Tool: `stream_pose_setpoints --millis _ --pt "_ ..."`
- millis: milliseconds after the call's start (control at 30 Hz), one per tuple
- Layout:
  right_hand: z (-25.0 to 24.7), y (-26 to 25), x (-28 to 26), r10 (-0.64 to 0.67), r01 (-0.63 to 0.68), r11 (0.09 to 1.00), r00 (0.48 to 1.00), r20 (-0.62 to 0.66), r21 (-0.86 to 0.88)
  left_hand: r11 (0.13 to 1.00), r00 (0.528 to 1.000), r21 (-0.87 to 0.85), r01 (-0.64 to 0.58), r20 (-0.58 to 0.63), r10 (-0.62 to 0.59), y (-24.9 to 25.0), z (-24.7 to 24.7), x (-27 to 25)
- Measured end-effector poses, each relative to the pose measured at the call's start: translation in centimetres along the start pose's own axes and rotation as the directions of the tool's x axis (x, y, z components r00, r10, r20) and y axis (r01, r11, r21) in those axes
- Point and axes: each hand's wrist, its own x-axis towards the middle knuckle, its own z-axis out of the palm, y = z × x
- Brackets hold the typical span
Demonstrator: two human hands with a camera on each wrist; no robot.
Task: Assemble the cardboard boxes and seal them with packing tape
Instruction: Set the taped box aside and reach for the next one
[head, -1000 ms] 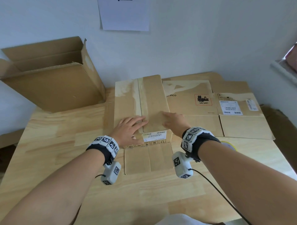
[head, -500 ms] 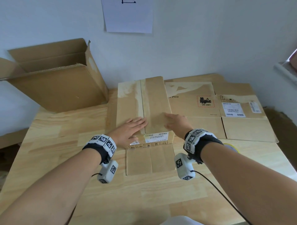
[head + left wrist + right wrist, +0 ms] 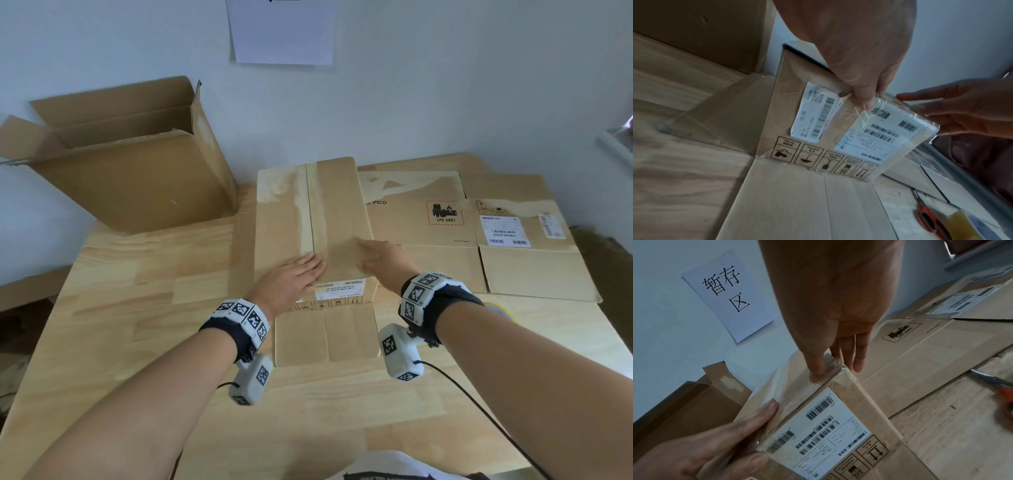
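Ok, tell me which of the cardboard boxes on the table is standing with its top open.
The big box at the far left, by the wall: its flaps stand up. The box under both hands is folded shut, and the box on the right lies flattened.

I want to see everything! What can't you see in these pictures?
- Tape roll: head view, mostly behind the right hand's wrist.
- Scissors: right wrist view, cut off by the edge.
- Label print: left wrist view, too blurred.
- Box's inside: flaps cover it.

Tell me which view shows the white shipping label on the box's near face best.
Right wrist: the shipping label fills the lower frame, barcodes sharp. Left wrist shows it slanted under wrinkled film. Head shows only a small foreshortened strip.
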Motion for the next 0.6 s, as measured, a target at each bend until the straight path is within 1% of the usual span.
stream_pose_setpoints --millis 33,67,100,133,167,233,300,333,367,400,433,467,500,533,600 --pt "-0.1 0.1 0.1 -0.005 0.005 1.0 1.0 -0.001 0.008 0.999 0.999 -0.036 0.015 -0.037 -0.016 0.1 -0.3 0.1" --pt "-0.2 0.3 0.2 -0.005 0.005 1.0 1.0 -0.003 0.021 0.995 0.998 -0.08 0.06 -0.021 -0.062 0.2 -0.2 0.1" --pt "-0.3 0.4 0.5 0.0 0.001 0.999 1.0 -0.007 0.032 0.992 0.995 -0.09 0.087 -0.044 -0.091 0.1 0.2 0.0" --pt "-0.5 0.3 0.8 0.011 -0.01 0.999 1.0 -0.004 0.036 0.993 0.991 -0.065 0.099 -0.08 -0.104 0.2 0.5 0.0" --pt "-0.6 0.2 1.2 0.018 -0.018 0.999 1.0 0.005 0.028 0.994 0.991 -0.038 0.102 -0.085 -0.105 0.1 0.8 0.0" --pt "-0.6 -0.4 2.1 0.01 -0.01 1.0 1.0 0.014 -0.028 0.993 0.992 -0.009 0.12 -0.023 -0.12 0.0 1.2 0.0" --pt "-0.4 -1.5 2.7 -0.064 0.06 0.984 0.998 -0.018 -0.17 0.992 0.992 -0.008 0.127 0.004 -0.127 0.2 0.7 0.1" --pt "-0.3 -2.1 2.8 -0.135 0.126 0.954 0.991 -0.013 -0.27 0.991 0.992 -0.048 0.123 -0.008 -0.124 0.5 0.3 0.2" --pt "-0.1 -2.9 2.8 -0.215 0.213 0.906 0.976 0.034 -0.366 0.986 0.991 -0.114 0.122 -0.037 -0.127 0.8 -0.4 0.3" --pt "0.1 -3.6 2.8 -0.285 0.306 0.847 0.952 0.115 -0.435 0.968 0.985 -0.212 0.132 -0.078 -0.151 0.9 -0.9 0.4" --pt "0.2 -4.1 2.7 -0.324 0.382 0.795 0.924 0.202 -0.471 0.938 0.974 -0.319 0.135 -0.132 -0.185 0.9 -1.4 0.5" --pt "0.4 -4.5 2.7 -0.338 0.426 0.763 0.904 0.261 -0.487 0.905 0.954 -0.403 0.135 -0.194 -0.228 0.5 -1.7 0.8" --pt "0.5 -4.8 2.8 -0.343 0.446 0.741 0.894 0.288 -0.502 0.885 0.934 -0.443 0.146 -0.233 -0.27 -0.2 -1.9 1.1" --pt "0.5 -5.0 3.0 -0.349 0.458 0.713 0.888 0.298 -0.531 0.872 0.922 -0.451 0.191 -0.222 -0.317 -1.3 -1.9 1.3" --pt "0.7 -5.4 3.9 -0.36 0.475 0.631 0.879 0.312 -0.613 0.829 0.907 -0.428 0.359 -0.051 -0.419 -3.2 -1.6 1.4"
